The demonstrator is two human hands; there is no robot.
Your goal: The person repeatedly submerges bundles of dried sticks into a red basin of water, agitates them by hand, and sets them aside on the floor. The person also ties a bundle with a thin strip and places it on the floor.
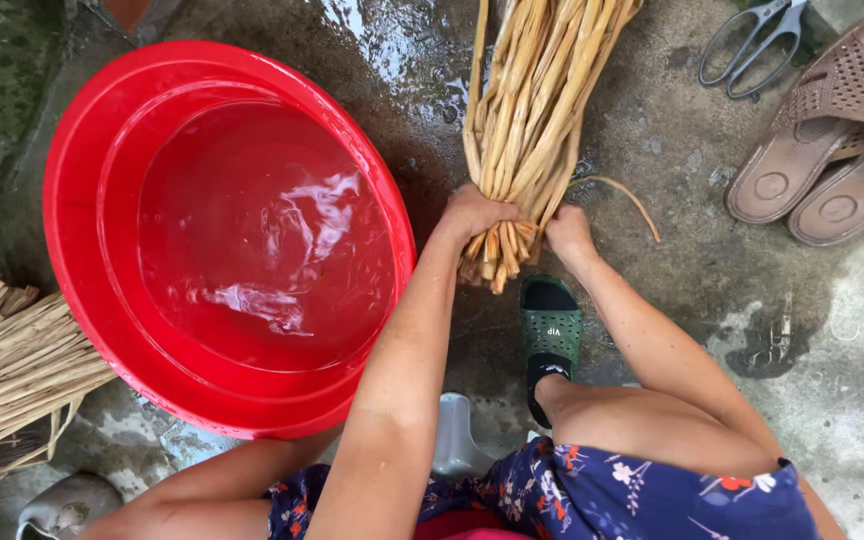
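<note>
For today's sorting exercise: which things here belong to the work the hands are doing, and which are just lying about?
In the work:
left hand
right hand
wet fibre bundle
red water basin
dry fibre pile

Lying about:
scissors
brown sandals

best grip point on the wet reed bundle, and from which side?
Grip the reed bundle at its cut butt end, where the stalks are gathered tightest. Both the left hand and right hand clasp there, coming from opposite sides. Further up the stalks spread, so fingers would likely lose some.
</note>
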